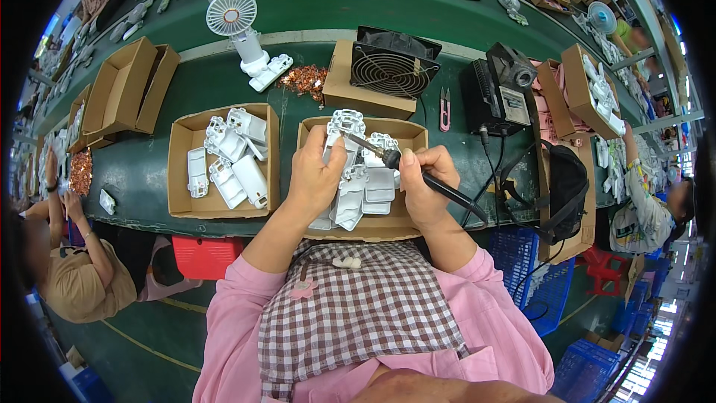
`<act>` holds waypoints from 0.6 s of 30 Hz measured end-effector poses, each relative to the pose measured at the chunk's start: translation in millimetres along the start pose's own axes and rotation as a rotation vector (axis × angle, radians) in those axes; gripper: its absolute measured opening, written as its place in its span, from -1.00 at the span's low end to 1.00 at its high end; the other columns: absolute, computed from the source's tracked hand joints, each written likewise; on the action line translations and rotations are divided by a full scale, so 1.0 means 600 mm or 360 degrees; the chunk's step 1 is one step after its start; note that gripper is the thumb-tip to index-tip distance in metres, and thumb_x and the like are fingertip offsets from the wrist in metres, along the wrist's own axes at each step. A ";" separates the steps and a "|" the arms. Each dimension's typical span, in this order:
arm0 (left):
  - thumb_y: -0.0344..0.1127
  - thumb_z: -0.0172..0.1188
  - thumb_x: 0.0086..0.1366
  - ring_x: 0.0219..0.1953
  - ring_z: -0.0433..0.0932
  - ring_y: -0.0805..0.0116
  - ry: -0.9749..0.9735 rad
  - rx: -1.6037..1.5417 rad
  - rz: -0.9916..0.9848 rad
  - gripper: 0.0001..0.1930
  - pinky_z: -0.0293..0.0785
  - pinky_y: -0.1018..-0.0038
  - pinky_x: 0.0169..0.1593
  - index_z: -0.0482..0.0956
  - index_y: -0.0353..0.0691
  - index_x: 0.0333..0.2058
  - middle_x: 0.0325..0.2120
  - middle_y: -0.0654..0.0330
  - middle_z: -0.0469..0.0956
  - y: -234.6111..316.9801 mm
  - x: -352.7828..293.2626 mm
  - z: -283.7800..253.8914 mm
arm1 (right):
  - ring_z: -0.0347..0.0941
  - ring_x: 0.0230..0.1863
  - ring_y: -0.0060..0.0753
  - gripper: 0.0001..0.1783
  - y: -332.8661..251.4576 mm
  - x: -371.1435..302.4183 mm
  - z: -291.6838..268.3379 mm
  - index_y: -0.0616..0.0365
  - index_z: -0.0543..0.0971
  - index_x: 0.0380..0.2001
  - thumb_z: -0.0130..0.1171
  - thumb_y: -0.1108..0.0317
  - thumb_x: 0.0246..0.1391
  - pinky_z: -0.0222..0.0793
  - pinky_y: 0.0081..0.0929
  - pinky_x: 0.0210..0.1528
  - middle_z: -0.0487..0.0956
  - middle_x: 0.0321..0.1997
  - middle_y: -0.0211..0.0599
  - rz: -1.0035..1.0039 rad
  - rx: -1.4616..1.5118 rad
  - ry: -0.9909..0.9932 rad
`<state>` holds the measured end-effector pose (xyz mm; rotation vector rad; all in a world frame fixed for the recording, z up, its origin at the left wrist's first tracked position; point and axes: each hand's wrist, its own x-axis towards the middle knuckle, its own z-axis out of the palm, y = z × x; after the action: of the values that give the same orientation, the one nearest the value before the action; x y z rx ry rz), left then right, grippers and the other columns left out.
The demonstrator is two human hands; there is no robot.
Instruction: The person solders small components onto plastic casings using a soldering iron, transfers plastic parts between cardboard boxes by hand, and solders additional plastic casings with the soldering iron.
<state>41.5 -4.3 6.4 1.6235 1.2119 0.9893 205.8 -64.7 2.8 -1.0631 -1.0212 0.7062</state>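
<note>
Left hand gripping white housing, right hand holding soldering iron, cardboard box of white parts beneath

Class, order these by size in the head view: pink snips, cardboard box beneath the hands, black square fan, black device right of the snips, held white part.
1. Cardboard box
2. Black square fan and black device: too alike to rank
3. White part in the left hand, partly covered
4. Pink snips

White housing and soldering iron partly hidden by the hands, contact at the tip unclear
</note>
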 end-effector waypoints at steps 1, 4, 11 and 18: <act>-0.32 0.01 0.28 -0.40 0.58 0.13 0.0003 0.0007 0.0008 -0.77 0.44 0.34 -0.31 0.42 -0.37 -0.18 -0.44 -0.07 0.55 -0.002 0.000 0.000 | 0.22 -0.60 -0.82 -0.80 0.000 0.000 0.000 0.20 0.38 -0.52 0.20 0.46 0.07 0.14 -0.75 -0.58 0.44 -0.61 -0.50 0.0001 0.0004 -0.0003; -0.32 0.02 0.28 -0.39 0.58 0.14 -0.0002 0.0033 -0.0013 -0.78 0.44 0.34 -0.31 0.41 -0.37 -0.20 -0.43 -0.06 0.55 0.001 0.001 -0.001 | 0.24 -0.60 -0.82 -0.81 -0.001 0.001 0.001 0.20 0.38 -0.52 0.19 0.47 0.08 0.15 -0.76 -0.58 0.44 -0.61 -0.50 0.0010 0.0013 -0.0005; -0.37 0.12 0.22 -0.33 0.59 0.23 0.0091 -0.0349 -0.0020 -0.74 0.45 0.37 -0.26 0.31 -0.35 -0.18 -0.37 -0.03 0.55 -0.035 0.003 0.009 | 0.26 -0.66 -0.71 -0.82 0.000 -0.003 -0.012 0.17 0.30 -0.47 0.10 0.50 0.12 0.17 -0.72 -0.61 0.43 -0.62 -0.37 -0.0123 0.0220 0.0046; -0.28 0.29 0.11 -0.31 0.59 0.20 0.0264 0.0064 0.0166 -0.51 0.48 0.38 -0.23 0.27 -0.33 -0.07 -0.32 0.00 0.56 0.013 -0.003 0.006 | 0.27 -0.64 -0.66 -0.82 0.001 -0.001 -0.017 0.15 0.28 -0.42 0.09 0.45 0.14 0.21 -0.70 -0.57 0.41 -0.61 -0.33 -0.0256 0.0394 0.0087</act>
<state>46.5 -7.9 12.7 1.6768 1.2744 1.1920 215.0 -68.7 0.6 -0.7728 -0.9340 0.6502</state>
